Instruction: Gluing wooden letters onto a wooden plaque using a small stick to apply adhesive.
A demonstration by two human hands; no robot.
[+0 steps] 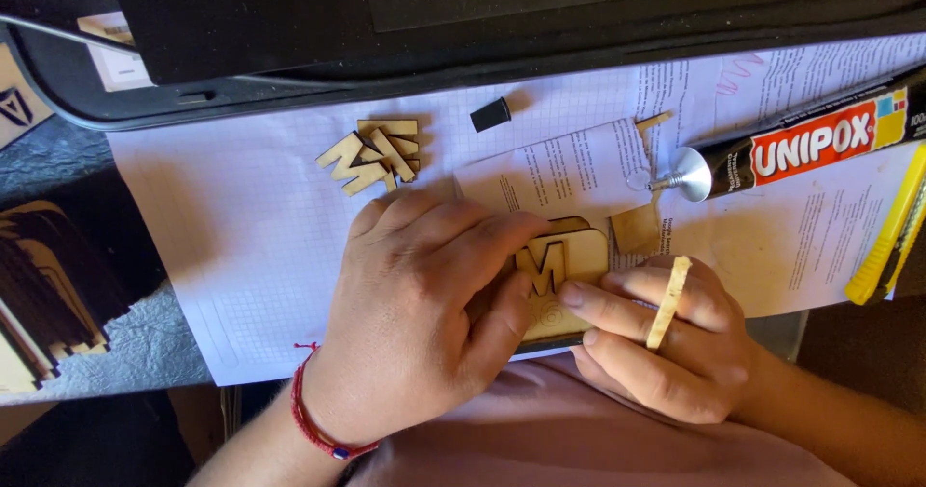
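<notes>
Squared paper covers the desk, with printed sheets to the right. Left hand lies palm down, fingers curled, pressing a wooden plaque that bears a letter. Right hand comes in from the right, fingertips on the plaque's edge, a thin wood stick held between its fingers. A glue tube lies uncapped beyond; loose wooden letters and a black cap sit farther back.
</notes>
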